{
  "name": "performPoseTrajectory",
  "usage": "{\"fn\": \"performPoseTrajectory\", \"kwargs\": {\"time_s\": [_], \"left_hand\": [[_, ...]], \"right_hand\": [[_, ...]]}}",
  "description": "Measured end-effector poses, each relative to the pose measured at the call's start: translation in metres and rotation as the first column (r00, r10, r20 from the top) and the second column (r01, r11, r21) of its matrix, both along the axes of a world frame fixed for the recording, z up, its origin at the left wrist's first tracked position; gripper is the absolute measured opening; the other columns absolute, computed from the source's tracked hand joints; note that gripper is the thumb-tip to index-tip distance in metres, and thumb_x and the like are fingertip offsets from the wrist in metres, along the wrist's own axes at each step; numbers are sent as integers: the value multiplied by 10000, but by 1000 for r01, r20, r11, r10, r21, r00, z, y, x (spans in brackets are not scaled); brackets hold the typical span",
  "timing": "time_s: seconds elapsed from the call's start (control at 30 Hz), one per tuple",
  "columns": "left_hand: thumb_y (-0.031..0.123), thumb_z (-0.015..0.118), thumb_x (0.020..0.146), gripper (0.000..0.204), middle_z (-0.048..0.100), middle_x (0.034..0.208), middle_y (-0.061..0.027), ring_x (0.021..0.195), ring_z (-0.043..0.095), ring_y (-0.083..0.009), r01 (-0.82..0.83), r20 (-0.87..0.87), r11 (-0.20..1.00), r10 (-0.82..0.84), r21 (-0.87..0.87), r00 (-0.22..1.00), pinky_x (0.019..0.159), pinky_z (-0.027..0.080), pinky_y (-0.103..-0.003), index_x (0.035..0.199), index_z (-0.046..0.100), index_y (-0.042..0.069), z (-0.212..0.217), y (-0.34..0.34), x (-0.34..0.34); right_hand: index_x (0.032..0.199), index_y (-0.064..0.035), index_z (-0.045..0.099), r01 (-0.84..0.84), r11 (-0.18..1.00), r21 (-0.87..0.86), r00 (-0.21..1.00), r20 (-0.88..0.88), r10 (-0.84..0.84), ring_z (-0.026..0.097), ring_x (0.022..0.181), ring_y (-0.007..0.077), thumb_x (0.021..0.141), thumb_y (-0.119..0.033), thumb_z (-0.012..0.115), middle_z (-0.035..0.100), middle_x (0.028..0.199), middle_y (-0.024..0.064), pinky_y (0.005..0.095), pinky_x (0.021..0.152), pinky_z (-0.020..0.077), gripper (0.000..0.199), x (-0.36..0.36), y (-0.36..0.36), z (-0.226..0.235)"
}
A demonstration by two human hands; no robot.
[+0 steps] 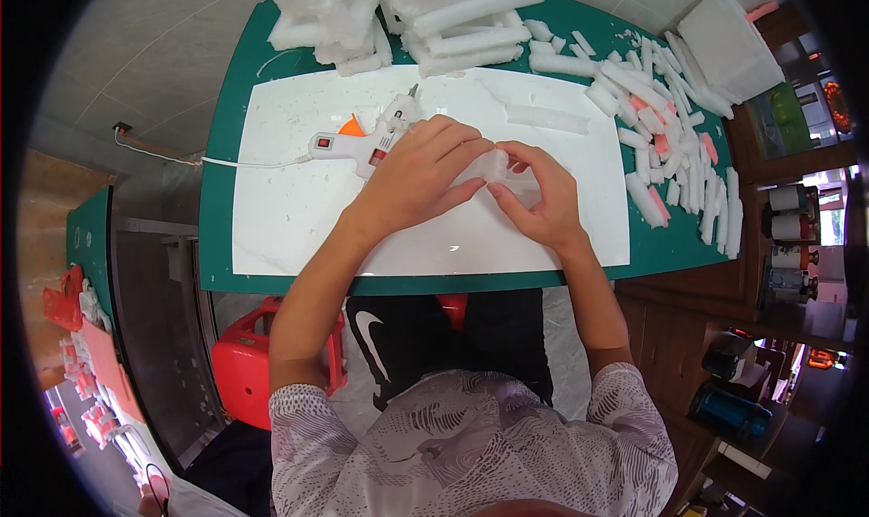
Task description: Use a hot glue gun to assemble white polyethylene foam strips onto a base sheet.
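Small white foam piece (495,166) is held over white rectangular board (299,227) | by left hand (421,173) and right hand (546,196), fingertips clamped around it | light, even pressure is advised; white corded glue gun (367,146) is best avoided by knuckles

Green table (217,245): stretches before you, a white sheet (281,236) flat across its middle.
On the sheet: your white glue gun (337,146) and a pale strip (548,119).
Far side: white foam slabs (471,23) piled high.
Right side: white and pink foam pieces (651,119), scattered beside you.
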State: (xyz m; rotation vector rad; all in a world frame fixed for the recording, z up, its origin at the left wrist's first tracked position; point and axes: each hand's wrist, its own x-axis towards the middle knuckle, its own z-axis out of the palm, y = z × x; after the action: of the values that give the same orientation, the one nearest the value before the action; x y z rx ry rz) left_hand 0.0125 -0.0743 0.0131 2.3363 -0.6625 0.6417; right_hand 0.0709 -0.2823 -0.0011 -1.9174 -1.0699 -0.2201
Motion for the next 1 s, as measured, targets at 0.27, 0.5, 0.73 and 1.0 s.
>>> {"fn": "performPoseTrajectory", "kwargs": {"time_s": [0.27,0.5,0.73,1.0], "left_hand": [[110,752,763,409,588,1093,-106,1031,546,-280,14,-27,1000,-14,-2,1000,888,464,-367,1145,624,42,2,2,-1],[-26,621,724,416,586,1105,-127,1033,547,-303,30,-65,997,-35,-77,997,890,456,-368,1136,618,36,6,8,-3],[-57,578,718,346,600,1037,-134,973,567,-310,-47,-16,992,46,-116,999,847,466,-366,1051,619,26,-3,15,3],[-55,569,735,314,599,1031,-142,970,571,-313,-59,-23,994,57,-88,998,847,469,-372,1036,619,20,-8,17,7]], "right_hand": [[1182,-35,624,0,1000,0,1000,17,0,653,844,229,778,-134,759,667,1002,130,309,752,527,437,1,0,-1],[1150,-40,630,-9,1000,-7,1000,13,10,651,864,250,776,-138,758,664,1011,128,325,773,523,407,-1,0,3],[1098,-33,614,-55,975,-214,975,199,99,607,978,314,767,-145,750,637,1102,133,384,842,486,375,-20,1,0],[1091,-25,621,-19,961,-276,974,213,80,597,1020,306,757,-147,758,630,1141,133,386,873,475,381,-32,-7,-3]]}}
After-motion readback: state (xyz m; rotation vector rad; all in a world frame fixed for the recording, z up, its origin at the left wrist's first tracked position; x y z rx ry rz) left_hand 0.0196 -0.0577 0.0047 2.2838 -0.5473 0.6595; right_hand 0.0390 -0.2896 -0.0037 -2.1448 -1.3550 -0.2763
